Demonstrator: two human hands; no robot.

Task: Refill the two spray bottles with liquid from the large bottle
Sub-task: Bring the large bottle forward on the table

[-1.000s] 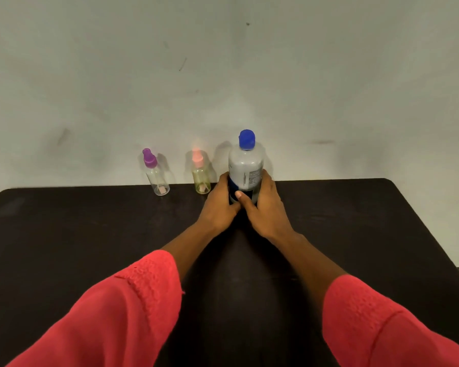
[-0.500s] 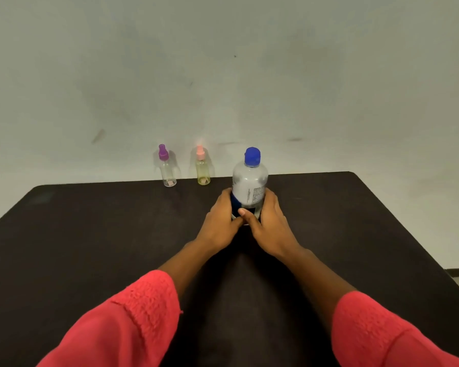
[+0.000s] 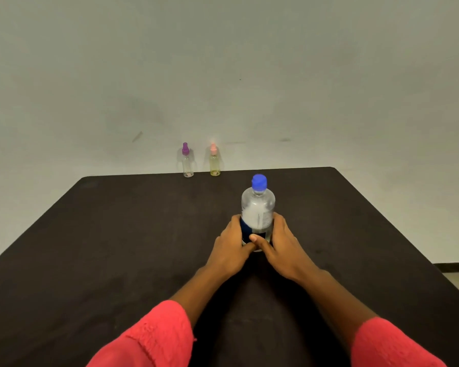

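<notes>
My left grip and right grip wrap the upright large bottle near the middle of the desk. A purple-capped spray bottle and a pink-capped spray bottle stand at its far edge.

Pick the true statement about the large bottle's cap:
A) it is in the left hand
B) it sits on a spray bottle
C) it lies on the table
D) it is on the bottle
D: the blue cap sits on the neck of the large bottle, which the left hand and the right hand grip low on its body.
</notes>
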